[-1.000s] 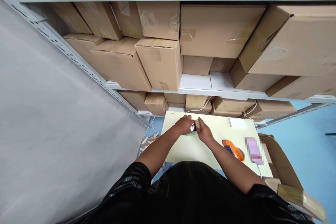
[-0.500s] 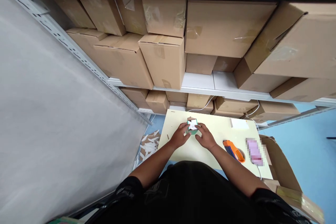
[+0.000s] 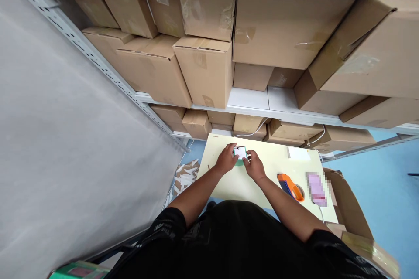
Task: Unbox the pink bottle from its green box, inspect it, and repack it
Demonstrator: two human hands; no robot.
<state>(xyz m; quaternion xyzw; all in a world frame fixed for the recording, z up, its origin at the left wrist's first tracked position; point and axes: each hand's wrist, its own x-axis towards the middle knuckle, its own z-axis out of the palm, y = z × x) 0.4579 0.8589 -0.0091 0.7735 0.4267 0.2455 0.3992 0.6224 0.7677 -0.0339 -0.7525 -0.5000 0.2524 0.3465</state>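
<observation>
At the bottom of the frame is the person's black shirt [image 3: 242,244], and both bare forearms go up from it to the middle. The left hand [image 3: 225,160] and the right hand [image 3: 254,167] meet over the pale counter [image 3: 235,185]. Between them is a small box [image 3: 240,154], green with a white top. The fingers [image 3: 233,149] of the left hand curl around its left side, and the right fingers touch its right side, so both hands pinch the box just above the counter. Lower right of the hands lies an orange tape dispenser [image 3: 290,185], and beside it a blurred pink thing [image 3: 316,188]. A white pad [image 3: 297,153] lies near the far edge. Above, in the upper half, shelves [image 3: 248,103] carry many cardboard boxes [image 3: 203,69].
</observation>
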